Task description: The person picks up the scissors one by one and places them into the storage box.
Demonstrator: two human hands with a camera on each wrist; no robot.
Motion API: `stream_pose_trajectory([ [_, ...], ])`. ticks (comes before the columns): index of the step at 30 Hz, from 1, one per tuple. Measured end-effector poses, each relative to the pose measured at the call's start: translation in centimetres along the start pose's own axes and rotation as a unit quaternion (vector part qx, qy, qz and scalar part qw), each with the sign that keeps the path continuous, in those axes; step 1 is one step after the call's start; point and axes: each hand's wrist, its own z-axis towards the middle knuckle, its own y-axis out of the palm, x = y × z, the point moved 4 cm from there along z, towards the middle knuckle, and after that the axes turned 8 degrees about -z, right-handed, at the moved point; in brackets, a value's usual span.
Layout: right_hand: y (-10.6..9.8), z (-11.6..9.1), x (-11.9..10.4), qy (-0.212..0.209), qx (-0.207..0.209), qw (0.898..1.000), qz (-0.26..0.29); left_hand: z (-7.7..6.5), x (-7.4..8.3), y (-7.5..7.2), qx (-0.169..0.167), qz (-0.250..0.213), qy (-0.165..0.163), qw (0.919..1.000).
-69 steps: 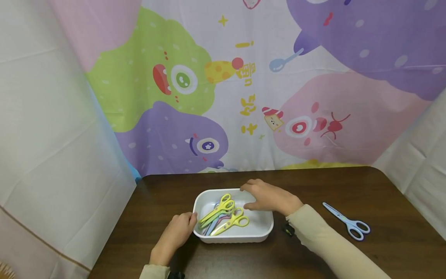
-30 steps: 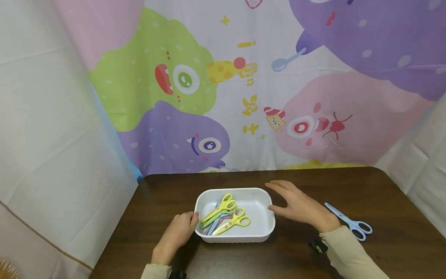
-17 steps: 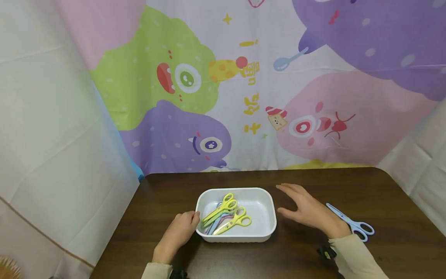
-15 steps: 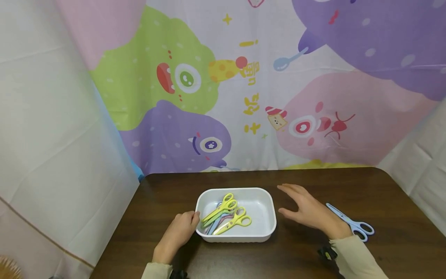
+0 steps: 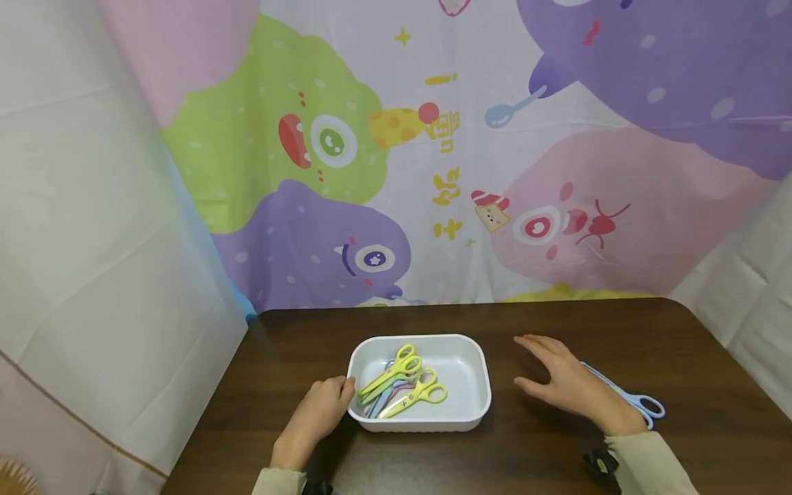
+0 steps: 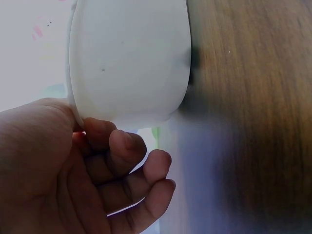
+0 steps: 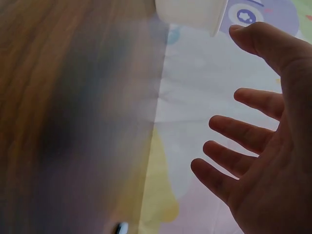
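A white tray [image 5: 468, 418] holds several pairs of scissors heaped toward its left side. Two yellow scissors [image 5: 413, 397] lie on top, over green, blue and pink ones that are partly covered. My left hand [image 5: 314, 416] grips the tray's left end; in the left wrist view its thumb and index finger pinch the rim of the tray [image 6: 129, 58]. Right of the tray, apart from it, my right hand [image 5: 572, 386] hovers with fingers spread and nothing in it. Behind that wrist, light blue scissors [image 5: 636, 399] lie on the table, partly hidden.
The dark brown wooden table [image 5: 421, 464] reaches back to a cartoon-printed cloth [image 5: 458, 268]. White cloth walls [image 5: 124, 240] close in the left and right sides. A bristly tan object [image 5: 15, 476] shows at the lower left corner.
My right hand has left the tray's right part and moved rightward, now covering part of the light blue scissors. The left hand has kept its grip on the tray.
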Motion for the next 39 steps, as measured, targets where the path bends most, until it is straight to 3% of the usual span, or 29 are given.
stream_pose_trajectory([
  [8, -0.3, -1.4, 1.6, 0.024, -0.007, 1.000, -0.009, 0.0, -0.5, 0.2, 0.002, -0.012, 0.004, 0.9999],
  [12, -0.4, -2.2, 2.3, 0.037, -0.018, 0.999, -0.012, 0.9, -3.5, 1.9, 0.020, 0.000, 0.044, 0.9988],
  [15, -0.5, -2.7, 2.8, 0.054, -0.034, 0.998, -0.016, 1.2, -4.5, 2.6, 0.028, 0.011, 0.062, 0.9976],
  [16, -0.6, -2.8, 3.0, 0.058, -0.038, 0.997, -0.017, 1.2, -4.5, 2.6, 0.025, 0.007, 0.059, 0.9979],
  [19, -0.8, -3.3, 3.5, 0.068, -0.046, 0.996, -0.023, 0.5, -2.3, 1.3, 0.012, -0.016, 0.030, 0.9993],
  [24, -1.4, -4.2, 4.4, 0.075, -0.042, 0.996, -0.033, -0.1, -0.1, 0.0, -0.004, -0.010, -0.007, 0.9999],
  [30, -2.3, -5.2, 5.9, 0.095, -0.047, 0.994, -0.039, -0.1, 0.2, -0.2, -0.007, 0.004, -0.022, 0.9997],
  [37, -3.5, -6.6, 7.7, 0.077, 0.000, 0.995, -0.059, 0.0, 0.1, -0.1, -0.004, -0.006, -0.014, 0.9999],
  [39, -3.9, -7.0, 8.3, 0.084, -0.004, 0.995, -0.057, 0.0, 0.0, 0.0, -0.001, -0.012, -0.007, 0.9999],
])
